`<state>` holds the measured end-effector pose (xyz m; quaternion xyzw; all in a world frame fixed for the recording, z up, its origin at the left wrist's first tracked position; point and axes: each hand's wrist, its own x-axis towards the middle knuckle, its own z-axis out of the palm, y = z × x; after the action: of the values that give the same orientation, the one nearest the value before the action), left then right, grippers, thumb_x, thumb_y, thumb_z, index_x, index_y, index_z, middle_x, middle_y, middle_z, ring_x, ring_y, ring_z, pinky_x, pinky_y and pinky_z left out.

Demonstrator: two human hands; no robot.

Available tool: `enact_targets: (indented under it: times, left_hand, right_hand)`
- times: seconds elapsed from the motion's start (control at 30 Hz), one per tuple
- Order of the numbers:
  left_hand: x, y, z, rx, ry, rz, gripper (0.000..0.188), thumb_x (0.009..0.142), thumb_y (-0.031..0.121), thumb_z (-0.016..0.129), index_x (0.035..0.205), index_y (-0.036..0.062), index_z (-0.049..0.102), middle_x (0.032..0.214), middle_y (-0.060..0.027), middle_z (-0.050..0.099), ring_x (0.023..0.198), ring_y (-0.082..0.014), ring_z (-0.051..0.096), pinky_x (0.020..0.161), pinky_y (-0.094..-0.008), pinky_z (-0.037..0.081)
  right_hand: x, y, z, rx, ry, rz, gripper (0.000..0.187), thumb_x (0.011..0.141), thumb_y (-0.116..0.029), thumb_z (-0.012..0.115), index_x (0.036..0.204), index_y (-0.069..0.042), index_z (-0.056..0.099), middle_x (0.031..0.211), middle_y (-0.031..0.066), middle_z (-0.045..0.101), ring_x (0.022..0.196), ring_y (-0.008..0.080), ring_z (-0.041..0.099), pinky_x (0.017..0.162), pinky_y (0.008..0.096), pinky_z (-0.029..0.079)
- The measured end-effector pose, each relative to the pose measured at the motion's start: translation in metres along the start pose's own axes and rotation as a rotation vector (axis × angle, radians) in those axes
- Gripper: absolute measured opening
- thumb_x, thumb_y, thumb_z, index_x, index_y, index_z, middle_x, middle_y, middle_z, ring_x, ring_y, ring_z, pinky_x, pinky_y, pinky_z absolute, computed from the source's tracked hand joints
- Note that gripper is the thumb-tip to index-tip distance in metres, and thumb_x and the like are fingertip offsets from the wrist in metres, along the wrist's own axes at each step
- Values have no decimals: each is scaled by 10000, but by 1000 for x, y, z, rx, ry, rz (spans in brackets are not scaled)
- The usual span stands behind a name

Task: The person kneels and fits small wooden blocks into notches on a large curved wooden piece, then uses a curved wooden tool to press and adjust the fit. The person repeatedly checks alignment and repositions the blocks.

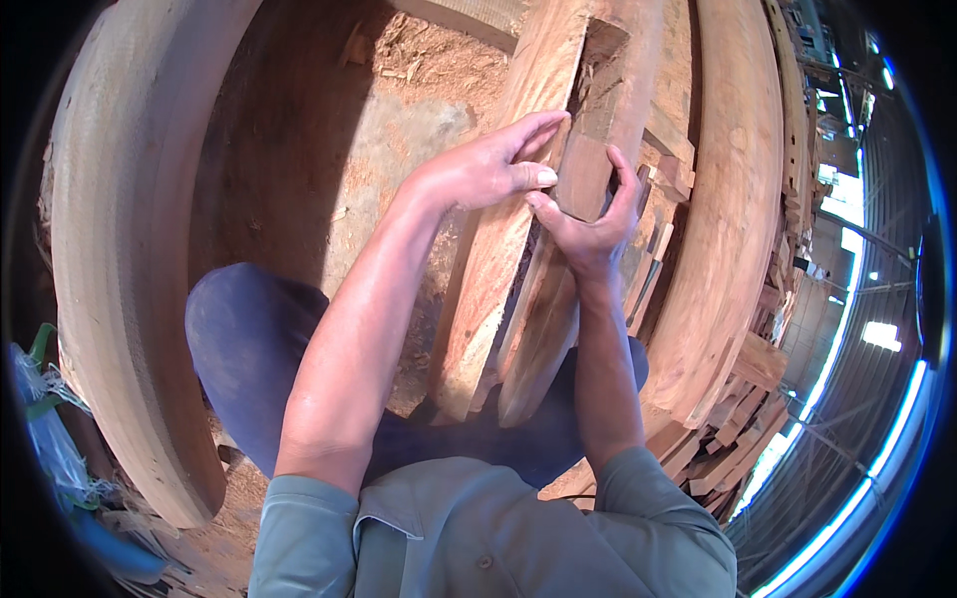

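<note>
Now fingers [626, 181] hold a block [584, 177] at a slot [605, 45].

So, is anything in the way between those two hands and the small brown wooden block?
Nothing visible. The right hand holds the wooden block between thumb and fingers. The left hand has its thumb by the block's left side, with nothing seen between them, though whether it touches is hard to tell.

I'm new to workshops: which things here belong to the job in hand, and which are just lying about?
In hand:
wooden block, held in the right fingers
slotted timber, close by the block

Apparently just lying about:
curved timber, left
thick timber, right
wood offcuts, lower right
shavings, upper middle
</note>
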<state>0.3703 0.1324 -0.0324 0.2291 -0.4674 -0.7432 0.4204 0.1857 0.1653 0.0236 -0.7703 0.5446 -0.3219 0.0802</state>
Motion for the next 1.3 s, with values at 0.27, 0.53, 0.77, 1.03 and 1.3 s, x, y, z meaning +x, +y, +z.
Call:
enact_targets:
  times: [0.27, 0.53, 0.77, 1.03, 1.3]
  left_hand:
    - [-15, 3, 10, -129, 56, -171, 1048, 851, 575, 708, 1592, 100, 139, 1567, -224, 332, 1453, -316, 328, 1183, -380, 290]
    - [-4, 5, 75, -65, 436, -202, 725, 945, 300, 670, 1528, 32, 333, 1338, -187, 577, 1219, -235, 568, 1018, -360, 476]
    - [-9, -10, 84, 136, 503, -221, 772, 977, 425, 620, 1517, -16, 290, 1508, -167, 417, 1384, -253, 414, 1162, -410, 302]
    - [-17, -26, 70, -103, 635, -114, 640, 987, 364, 613, 1470, 31, 358, 1438, -127, 478, 1312, -250, 483, 1144, -410, 345]
    - [-20, -22, 55, -29, 419, -47, 708, 1010, 415, 536, 1553, 69, 242, 1548, -115, 343, 1433, -268, 344, 1200, -440, 264]
  right_hand:
    - [0, 2, 0, 41, -21, -12, 994, 553, -361, 969, 1339, -32, 457, 1259, 171, 568, 1162, 353, 584, 966, 460, 487]
    - [1, 14, -37, -39, -210, -78, 1011, 659, -362, 886, 1476, -83, 360, 1471, 198, 400, 1357, 392, 404, 1117, 479, 355]
    - [-85, 142, -172, -6, -61, 575, 720, 849, -384, 749, 1427, -45, 485, 1403, 210, 539, 1319, 326, 513, 1095, 415, 412]
    - [-251, 338, -154, 19, -33, 1207, 465, 861, -368, 724, 1142, 2, 696, 1099, 209, 715, 1019, 292, 687, 880, 387, 512]
    - [-230, 372, -106, -337, -110, 1319, 584, 824, -463, 713, 1180, -5, 635, 1152, 223, 683, 1107, 345, 648, 958, 424, 498]
